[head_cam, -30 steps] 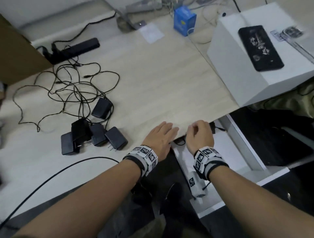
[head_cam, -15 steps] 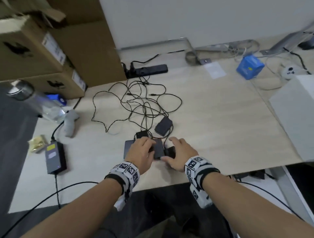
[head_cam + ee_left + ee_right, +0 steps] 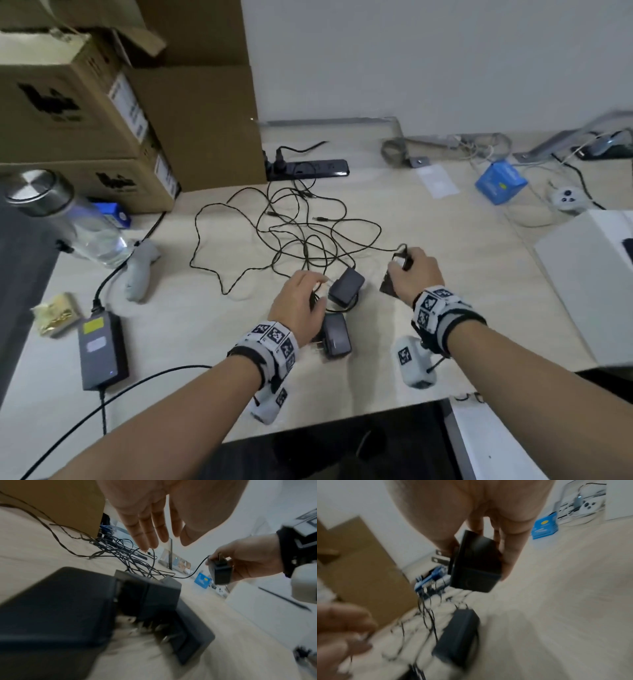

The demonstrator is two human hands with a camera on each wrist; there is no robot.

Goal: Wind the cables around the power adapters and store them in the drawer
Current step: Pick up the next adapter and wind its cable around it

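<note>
Fingers (image 3: 510, 555) of our right hand (image 3: 416, 274) are curled around one black power adapter (image 3: 476, 563), a small box of smooth matte plastic with two flat metal prongs, and we hold it lifted above the desk (image 3: 445, 274). Its thin black cable (image 3: 197, 568) runs down from it to the tangle of cables (image 3: 291, 233) on the desk. Our left hand (image 3: 298, 305) hovers over the other adapters with its fingers (image 3: 145, 531) straight and close together, their tips touching one thin cable; we cannot tell if it is pinched. Under and beside this hand lie more black adapters: one (image 3: 346, 286) at the edge of the tangle, one (image 3: 335, 335) nearer to us with prongs to the left. They are rectangular with rounded corners.

On the pale, wood-grain desk, a black power strip (image 3: 308, 169) lies at the back, beside brown cardboard boxes (image 3: 102, 120) with black logos and white labels which we cannot read. At the left stand a clear bottle (image 3: 68, 219) with a metal cap and a grey laptop charger (image 3: 101, 349) with a yellow sticker. A blue carton (image 3: 500, 181) lies at the right back. Only a white corner of the drawer (image 3: 479, 438) shows at the bottom right, below the desk edge.
</note>
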